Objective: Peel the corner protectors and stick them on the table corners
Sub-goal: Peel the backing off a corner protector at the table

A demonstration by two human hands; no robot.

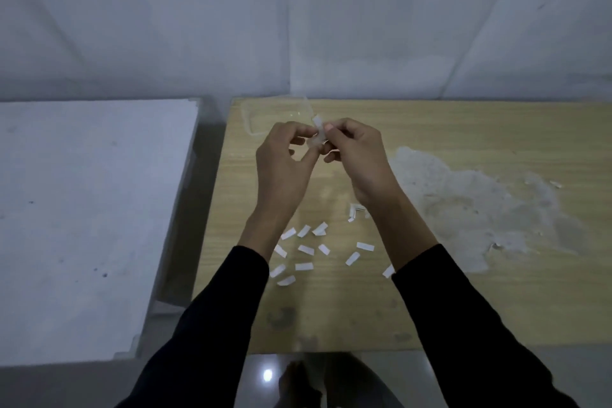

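My left hand (284, 162) and my right hand (357, 159) meet above the wooden table (463, 301). Between their fingertips is a small clear corner protector (316, 141), held by my left hand. My right thumb and forefinger pinch a white backing strip (318, 122) that sticks up from it. Several peeled white strips (304, 266) lie scattered on the table below my wrists. A small white folded piece (356, 210) lies under my right wrist.
A clear plastic container (261, 116) lies at the table's far left corner, just behind my hands. A patch of worn, whitish surface (470, 208) spreads over the table's right part. A white-topped table (82, 215) stands to the left across a narrow gap. White cloth hangs behind.
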